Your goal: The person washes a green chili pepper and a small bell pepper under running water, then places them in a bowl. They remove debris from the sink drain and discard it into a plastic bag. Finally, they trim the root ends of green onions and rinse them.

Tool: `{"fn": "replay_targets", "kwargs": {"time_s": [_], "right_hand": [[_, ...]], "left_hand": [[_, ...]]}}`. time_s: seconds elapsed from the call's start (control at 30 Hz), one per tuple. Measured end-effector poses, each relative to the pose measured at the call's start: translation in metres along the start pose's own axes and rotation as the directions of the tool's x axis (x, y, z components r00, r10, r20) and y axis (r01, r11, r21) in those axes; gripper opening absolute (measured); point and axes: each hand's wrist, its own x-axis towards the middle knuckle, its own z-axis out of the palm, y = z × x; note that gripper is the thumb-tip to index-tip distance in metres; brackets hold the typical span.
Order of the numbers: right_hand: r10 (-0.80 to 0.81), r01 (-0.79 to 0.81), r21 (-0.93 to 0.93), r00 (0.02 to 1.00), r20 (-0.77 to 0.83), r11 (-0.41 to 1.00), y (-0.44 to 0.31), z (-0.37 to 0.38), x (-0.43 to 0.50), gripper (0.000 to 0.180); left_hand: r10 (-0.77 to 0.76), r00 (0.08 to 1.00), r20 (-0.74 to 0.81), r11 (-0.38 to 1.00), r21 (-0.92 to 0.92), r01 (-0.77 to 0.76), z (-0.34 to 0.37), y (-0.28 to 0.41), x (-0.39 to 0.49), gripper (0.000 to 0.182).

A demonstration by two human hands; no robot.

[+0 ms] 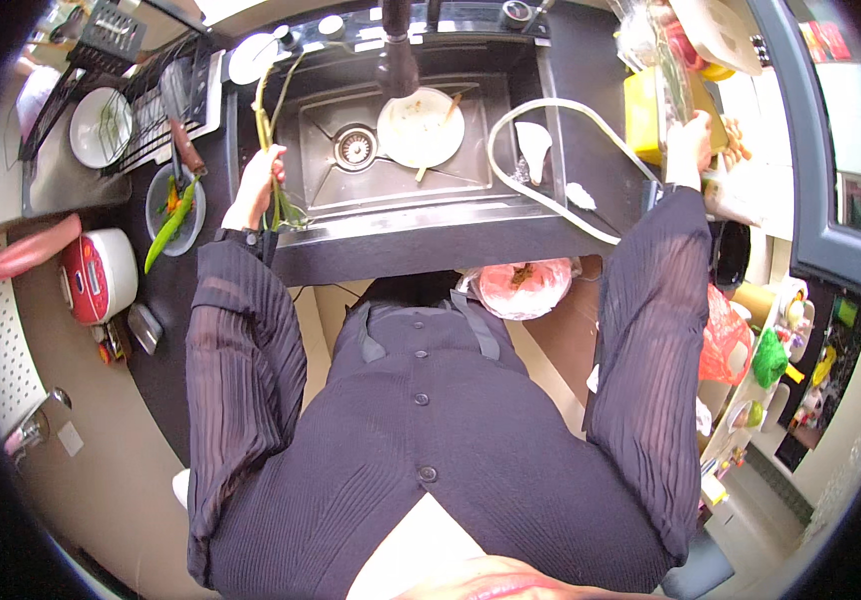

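My left hand (256,182) is closed around long green and pale stalks (265,112) at the left edge of the sink. Their upper ends rise beside a white round lid or dish (252,58), and leafy ends hang below my fingers. My right hand (689,142) is at the far right, at a clear plastic bag or wrap (672,82) with something green inside, beside a yellow box (642,112). The fingers are partly hidden there. In the sink (318,180) a white bowl (421,127) with food residue and a wooden-looking utensil lies right of the drain.
A hose (502,124) loops over the sink's right side. On the left are a bowl with green chillies (175,217), a knife (184,142) by the dish rack, and a red-and-white rice cooker (100,276). A pink-lined bin (526,289) stands below the counter edge.
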Motion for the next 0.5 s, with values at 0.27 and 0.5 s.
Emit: {"fn": "replay_targets", "kwargs": {"time_s": [0.27,0.5], "right_hand": [[-0.400,0.415,-0.408,0.908,0.126,0.813,-0.063,0.047,-0.031,0.087],[-0.455,0.486,-0.482,0.870,0.189,0.729,-0.101,0.033,-0.091,0.108]], "left_hand": [[0.107,0.991,0.081,0.989,-0.112,-0.098,0.031,0.013,-0.015,0.021],[0.050,0.984,0.169,0.980,-0.198,-0.015,0.044,0.034,-0.020,0.023]]}}
